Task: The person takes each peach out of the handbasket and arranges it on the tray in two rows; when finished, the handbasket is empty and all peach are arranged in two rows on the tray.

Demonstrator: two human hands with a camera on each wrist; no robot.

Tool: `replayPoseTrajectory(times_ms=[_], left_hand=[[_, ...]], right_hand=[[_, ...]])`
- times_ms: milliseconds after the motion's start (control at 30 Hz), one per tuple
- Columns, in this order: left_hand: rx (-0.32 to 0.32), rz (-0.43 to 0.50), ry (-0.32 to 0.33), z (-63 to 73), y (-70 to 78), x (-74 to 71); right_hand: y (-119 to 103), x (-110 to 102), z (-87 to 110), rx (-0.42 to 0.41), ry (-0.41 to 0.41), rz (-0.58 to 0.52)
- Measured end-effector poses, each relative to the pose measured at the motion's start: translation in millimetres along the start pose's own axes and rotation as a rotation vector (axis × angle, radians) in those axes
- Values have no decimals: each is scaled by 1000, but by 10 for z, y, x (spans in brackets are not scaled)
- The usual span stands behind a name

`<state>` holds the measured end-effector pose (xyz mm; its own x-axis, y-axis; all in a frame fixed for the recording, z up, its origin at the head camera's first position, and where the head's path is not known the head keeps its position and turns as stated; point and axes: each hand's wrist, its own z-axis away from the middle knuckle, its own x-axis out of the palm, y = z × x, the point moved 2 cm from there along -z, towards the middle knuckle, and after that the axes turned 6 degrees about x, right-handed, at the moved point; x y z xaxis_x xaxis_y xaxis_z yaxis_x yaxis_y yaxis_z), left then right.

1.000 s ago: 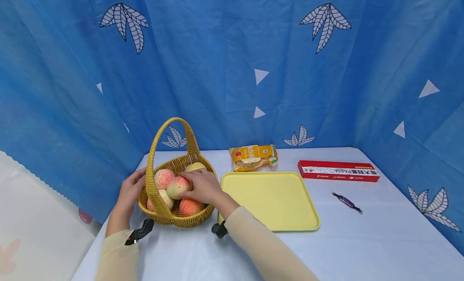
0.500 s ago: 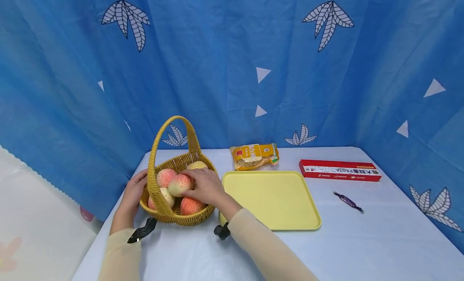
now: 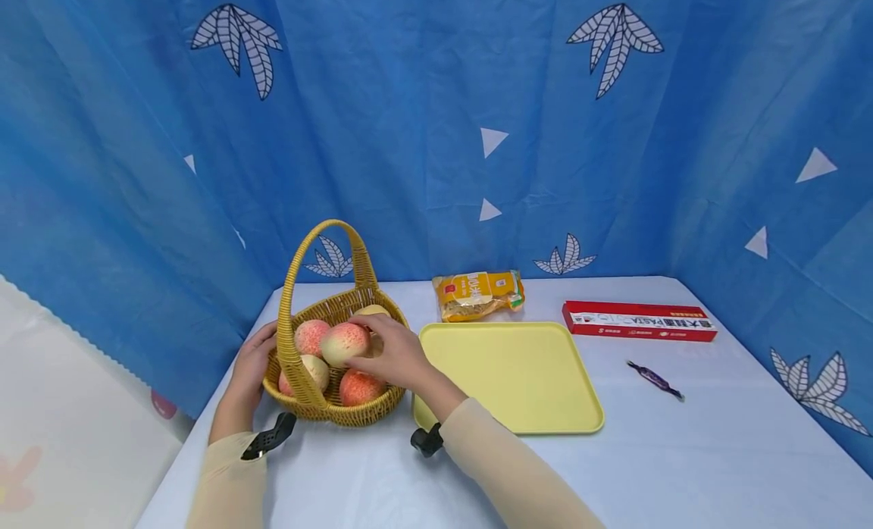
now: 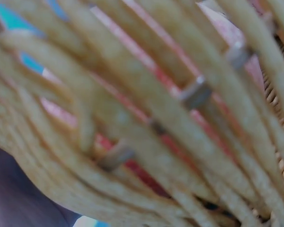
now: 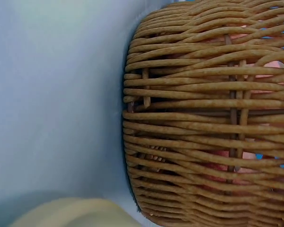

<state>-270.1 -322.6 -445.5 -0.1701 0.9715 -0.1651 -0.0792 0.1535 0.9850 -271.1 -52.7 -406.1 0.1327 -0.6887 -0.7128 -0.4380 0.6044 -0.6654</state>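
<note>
A yellow woven basket (image 3: 348, 417) with a tall arched handle holds several peaches, pale cream with red speckles. My right hand (image 3: 398, 353) pinches one peach (image 3: 345, 344) between thumb and fingers, above the others inside the basket. Below it lies a redder peach (image 3: 361, 388), and a pinkish peach (image 3: 311, 336) sits to its left. My left hand (image 3: 250, 364) grips the basket's left side at the rim; its fingertips are partly hidden behind the handle. In the left wrist view the blurred basket wall (image 4: 132, 104) fills most of the frame. Neither held peach nor fingers show in the right wrist view.
A pale yellow tray (image 3: 508, 377) lies right of the basket, under my right forearm's edge. Behind it is an orange food bag (image 3: 479, 295). A red pasta box (image 3: 637, 321) and a purple-wrapped candy (image 3: 655, 380) lie further right. Blue curtains enclose the white table.
My right hand has lifted the peach slightly and shifted it a little to the right. My left hand has stayed on the basket.
</note>
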Motion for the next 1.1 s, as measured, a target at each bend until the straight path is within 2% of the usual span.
replayPoseTrajectory(times_ms=[267,567,867,1100], left_hand=[[13,4,-5,36,7,18],[19,17,-8,42,8,22],[8,23,-3,26,-30,18],[9,27,1,17,-50,25]], right_hand=[[112,-89,105,-18,14,-243],[203,-211,205,-12,20,-464],[325,-364,299,5,70,-617],[438,-467,380,12,139,-624]])
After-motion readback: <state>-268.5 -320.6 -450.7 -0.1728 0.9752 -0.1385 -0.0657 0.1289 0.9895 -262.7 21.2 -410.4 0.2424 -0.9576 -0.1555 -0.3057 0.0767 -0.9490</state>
